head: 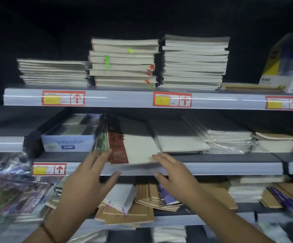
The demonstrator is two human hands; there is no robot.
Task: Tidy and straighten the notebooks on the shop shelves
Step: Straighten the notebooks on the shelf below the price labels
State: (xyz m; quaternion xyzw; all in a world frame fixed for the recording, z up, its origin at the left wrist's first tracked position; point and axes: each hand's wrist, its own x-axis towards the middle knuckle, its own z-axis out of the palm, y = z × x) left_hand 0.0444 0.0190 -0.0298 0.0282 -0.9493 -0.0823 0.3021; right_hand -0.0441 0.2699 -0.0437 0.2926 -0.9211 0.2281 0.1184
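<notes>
Left hand (91, 174) and right hand (173, 172) — fingers extended, gripping nothing — flank the notebook (135, 148) overhanging the middle shelf's front edge (212, 168).

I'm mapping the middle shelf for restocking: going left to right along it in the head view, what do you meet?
Blue loose-leaf box → red-and-white notebook between both hands → spiral notebook → plastic-wrapped stack → cream notebook stack.

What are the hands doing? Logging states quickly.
Left hand: open, fingers touching the red-and-white notebook.
Right hand: open, fingertips at that notebook's front edge.
</notes>
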